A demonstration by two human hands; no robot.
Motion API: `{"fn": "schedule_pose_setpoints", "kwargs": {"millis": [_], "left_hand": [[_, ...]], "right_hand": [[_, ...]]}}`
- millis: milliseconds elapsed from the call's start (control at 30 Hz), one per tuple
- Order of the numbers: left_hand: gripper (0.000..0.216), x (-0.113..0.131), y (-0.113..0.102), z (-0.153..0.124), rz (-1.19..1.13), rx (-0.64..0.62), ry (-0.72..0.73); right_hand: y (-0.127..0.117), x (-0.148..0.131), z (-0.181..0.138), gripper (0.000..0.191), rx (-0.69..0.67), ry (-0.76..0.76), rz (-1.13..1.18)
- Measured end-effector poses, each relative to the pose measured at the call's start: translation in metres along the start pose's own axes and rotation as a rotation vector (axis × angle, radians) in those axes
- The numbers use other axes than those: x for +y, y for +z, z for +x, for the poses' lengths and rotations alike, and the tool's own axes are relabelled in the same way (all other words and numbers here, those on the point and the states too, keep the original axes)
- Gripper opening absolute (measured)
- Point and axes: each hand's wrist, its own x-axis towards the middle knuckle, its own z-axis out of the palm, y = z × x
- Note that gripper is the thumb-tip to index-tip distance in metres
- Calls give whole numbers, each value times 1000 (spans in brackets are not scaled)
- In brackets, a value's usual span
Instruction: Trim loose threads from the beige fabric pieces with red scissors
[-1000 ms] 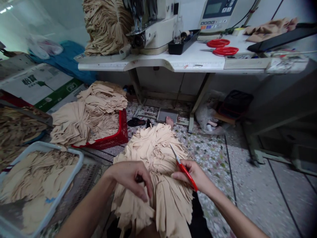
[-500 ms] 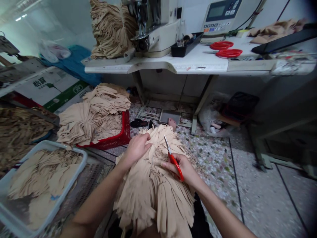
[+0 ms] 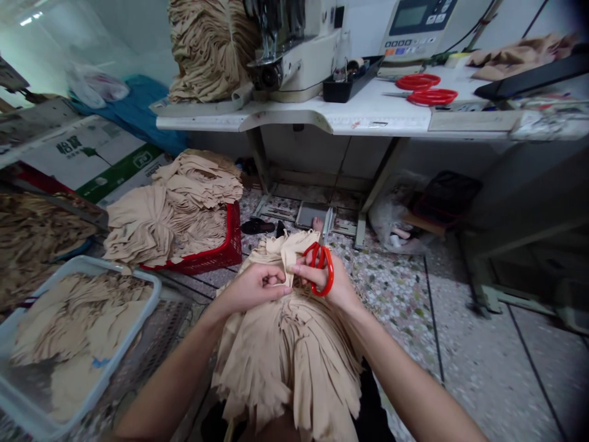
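Note:
A thick bundle of beige fabric pieces (image 3: pixel 285 350) lies across my lap, its loose ends fanned out. My left hand (image 3: pixel 257 285) is closed, pinching the edge of one fabric piece near the top of the bundle. Close beside it, my right hand (image 3: pixel 334 282) grips a pair of red-handled scissors (image 3: pixel 327 270) in the palm, blades pointing up and away from me. The thumb and a finger of that hand also touch the lifted beige piece. Its other fingers are partly hidden behind the scissors' handles.
A red crate (image 3: pixel 225 245) heaped with beige fabric stands at left, with a pale plastic basket (image 3: pixel 159 288) of pieces nearer. Ahead is a white table (image 3: pixel 368 120) bearing a sewing machine (image 3: pixel 299 73), a fabric stack (image 3: pixel 207 55) and more red scissors (image 3: pixel 432 96). A pedal (image 3: pixel 309 215) sits beneath.
My hands have come together at the bundle's top, lifting a fabric piece between them. The scissors have swung upright in my right hand, blades now pointing away.

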Motion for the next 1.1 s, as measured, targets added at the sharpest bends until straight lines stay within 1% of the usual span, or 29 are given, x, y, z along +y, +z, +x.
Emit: {"fn": "schedule_pose_setpoints", "kwargs": {"millis": [67, 167, 267, 367, 433, 533, 633, 733, 800, 867, 933, 1100], "left_hand": [[34, 0, -1, 2, -43, 11, 1], [33, 4, -3, 8, -184, 21, 24], [31, 14, -4, 15, -333, 55, 44], [32, 26, -3, 21, -427, 58, 18], [32, 31, -1, 24, -426, 58, 20], [32, 32, 1, 26, -430, 109, 34], [35, 28, 1, 24, -521, 167, -3], [37, 24, 1, 20, -566, 212, -41], [38, 21, 2, 18, -575, 221, -59], [38, 19, 5, 17, -592, 207, -70], [39, 17, 9, 17, -615, 183, -75], [35, 16, 16, 18, -579, 133, -58]], "right_hand": [[2, -16, 5, 42, 26, -82, -26], [-1, -38, 11, 39, 38, -191, -58], [-7, -52, 14, 37, -13, -227, -111], [-11, -58, 11, 39, -38, -226, -169], [-13, -56, 5, 41, -46, -210, -182], [-21, -45, -8, 42, -47, -165, -221], [-36, -25, -25, 43, -56, -100, -369], [-54, -8, -43, 42, -170, -87, -588], [-61, -4, -55, 38, -266, -104, -735], [-63, -4, -64, 35, -337, -100, -826], [-60, -5, -69, 36, -374, -81, -851], [-49, -5, -68, 36, -377, -73, -833]]}}
